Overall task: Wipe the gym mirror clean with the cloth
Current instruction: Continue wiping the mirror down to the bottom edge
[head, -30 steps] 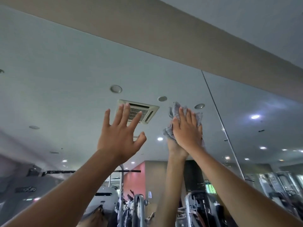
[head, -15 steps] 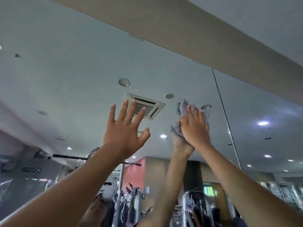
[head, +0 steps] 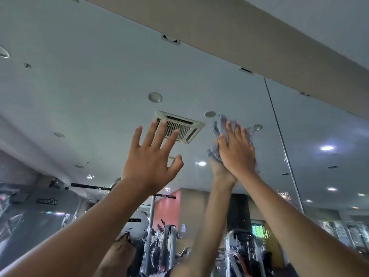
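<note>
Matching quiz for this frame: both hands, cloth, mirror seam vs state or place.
1. left hand
2. right hand
3. cloth
4. mirror seam

A. grey, bunched up
B. fingers spread, holds nothing
C. thin line right of both hands
D. flat, presses the cloth

Pairs: 1-B, 2-D, 3-A, 4-C

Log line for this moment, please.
stage: wipe | right hand: presses grey cloth flat, high on mirror | left hand: raised, fingers spread, empty
</note>
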Demonstrator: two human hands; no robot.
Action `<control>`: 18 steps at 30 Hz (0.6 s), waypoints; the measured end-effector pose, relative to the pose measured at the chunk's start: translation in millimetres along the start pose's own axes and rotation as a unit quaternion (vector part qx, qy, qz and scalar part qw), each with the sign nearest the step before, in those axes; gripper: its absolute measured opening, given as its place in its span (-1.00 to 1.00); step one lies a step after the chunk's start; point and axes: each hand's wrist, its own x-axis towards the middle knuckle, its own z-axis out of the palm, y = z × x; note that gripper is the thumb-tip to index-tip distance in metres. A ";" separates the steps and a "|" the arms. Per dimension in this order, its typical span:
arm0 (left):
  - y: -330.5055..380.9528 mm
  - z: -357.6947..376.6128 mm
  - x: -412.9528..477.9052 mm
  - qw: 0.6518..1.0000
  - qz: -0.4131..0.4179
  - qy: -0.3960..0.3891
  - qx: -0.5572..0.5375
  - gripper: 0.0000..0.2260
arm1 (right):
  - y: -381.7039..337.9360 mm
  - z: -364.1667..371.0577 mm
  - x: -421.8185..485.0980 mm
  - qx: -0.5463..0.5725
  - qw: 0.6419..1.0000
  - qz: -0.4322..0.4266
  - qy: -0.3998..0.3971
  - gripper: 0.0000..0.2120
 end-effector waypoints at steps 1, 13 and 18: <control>-0.7 -0.7 0.7 1.000 0.001 0.000 -0.002 -0.25 | -10.1 2.2 1.7 0.004 1.000 0.002 0.004 -0.47; -1.6 0.9 -1.0 1.000 0.004 0.008 -0.017 -0.27 | 30.5 -7.2 15.8 0.002 0.999 0.024 -0.026 -0.40; -5.4 0.0 1.1 1.000 0.004 0.001 -0.012 -0.25 | -25.8 6.5 -11.5 -0.016 0.989 -0.144 -0.016 -0.43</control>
